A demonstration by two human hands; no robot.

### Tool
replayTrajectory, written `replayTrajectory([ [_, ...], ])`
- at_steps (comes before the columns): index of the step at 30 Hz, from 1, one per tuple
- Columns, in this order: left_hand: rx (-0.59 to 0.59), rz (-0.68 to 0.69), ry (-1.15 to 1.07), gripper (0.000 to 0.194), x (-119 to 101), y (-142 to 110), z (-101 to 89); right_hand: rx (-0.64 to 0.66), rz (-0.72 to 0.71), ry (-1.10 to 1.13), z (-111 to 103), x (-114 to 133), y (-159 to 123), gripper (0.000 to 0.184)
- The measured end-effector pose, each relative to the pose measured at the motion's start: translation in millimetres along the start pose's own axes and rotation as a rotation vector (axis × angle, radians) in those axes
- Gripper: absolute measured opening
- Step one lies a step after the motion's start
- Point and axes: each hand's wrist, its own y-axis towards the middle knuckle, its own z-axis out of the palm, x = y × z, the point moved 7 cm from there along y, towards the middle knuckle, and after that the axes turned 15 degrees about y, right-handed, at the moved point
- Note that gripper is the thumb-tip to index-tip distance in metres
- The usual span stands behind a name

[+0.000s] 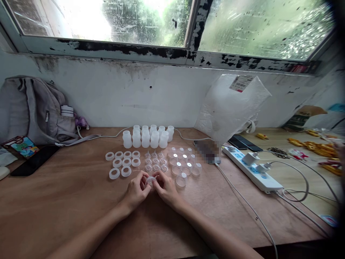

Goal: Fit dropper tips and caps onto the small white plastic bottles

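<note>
Held piece: a small, clear, round plastic piece sits between the two hands, low over the brown wooden tabletop and in front of the rows of parts; whether it touches the wood, I cannot tell.
Slip risk: the piece looks smooth and curved, so uneven pressure from the two sides could make it twist or pop out of the fingertips.
Nearest dome: a clear plastic dome-shaped cap stands just beside the right hand, apart from the fuller group behind it; a sideways swing of the knuckles or wrist could knock it over.
Disc rows: small clear plastic discs with raised centres lie right beyond the fingertips, where a forward push could scatter them.
White rings: translucent white plastic rings lie beyond and to the left of the left hand; a wide elbow or wrist sweep could shift the nearest ones.
Bottles: frosted white, waisted plastic bottles stand close together at the back, so one tipped by an overreach might topple its neighbours.
Left hand: the left hand bends inward, thumb and forefinger pinching the piece's left side.
Right hand: the right hand mirrors it, thumb and fingers closed on the right side.
Forearms: both slant in from the lower edge and converge, wrists low.
</note>
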Motion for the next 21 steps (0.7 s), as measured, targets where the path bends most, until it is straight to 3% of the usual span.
replayTrajectory([
  [7, -0.012, 0.015, -0.044, 0.011, -2, -1, -1.5, -0.009, -0.012, 0.031, -2, 3, -1, 0.006],
  [11, -0.031, -0.044, -0.214, 0.017, 11, 3, 0.4, 0.037, 0.107, 0.289, -2, 0, -1, 0.023],
  [16, 0.088, -0.078, -0.459, 0.017, 23, 10, 14.5, 0.026, 0.225, 0.538, -2, -13, 3, 0.044],
  [21, 0.14, -0.082, -0.581, 0.019, 18, 11, 15.3, 0.045, 0.215, 0.507, 0, -20, 3, 0.025],
])
